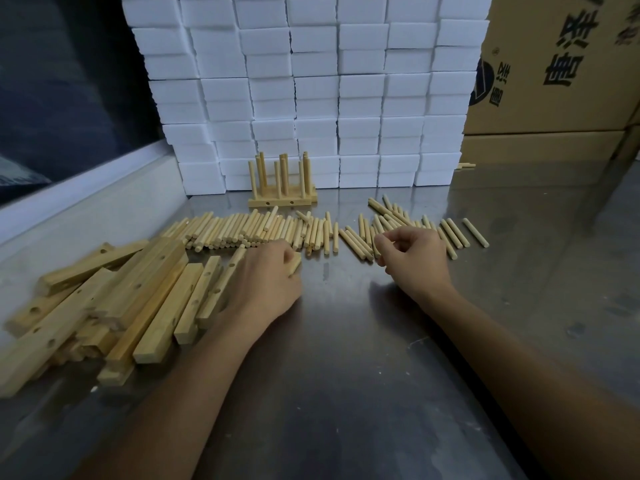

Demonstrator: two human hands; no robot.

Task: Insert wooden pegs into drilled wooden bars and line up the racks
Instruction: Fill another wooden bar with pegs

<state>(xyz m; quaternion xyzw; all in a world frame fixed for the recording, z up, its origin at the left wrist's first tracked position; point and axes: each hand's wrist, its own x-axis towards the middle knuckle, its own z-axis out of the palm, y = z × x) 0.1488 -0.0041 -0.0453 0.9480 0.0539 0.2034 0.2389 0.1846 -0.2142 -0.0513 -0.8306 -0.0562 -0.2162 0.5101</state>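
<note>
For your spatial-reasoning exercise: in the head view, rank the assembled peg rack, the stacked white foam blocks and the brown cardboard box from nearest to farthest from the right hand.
From the right hand:
1. Assembled wooden peg rack, ahead-left.
2. Stacked white foam blocks, behind the rack.
3. Brown cardboard box, far right.

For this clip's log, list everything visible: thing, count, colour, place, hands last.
Round wooden pegs: many, pale tan, lying in a row across the table's middle.
Drilled wooden bars: a pile, tan, left.
Finished peg racks: at least two, tan, upright before the foam.
White foam blocks: many, stacked at the back.
Brown cardboard boxes: two or more, back right.
Steel table: one, grey.
Left hand: grips a bar's end.
Right hand: fingers curled at the pegs; hold unclear.
</note>
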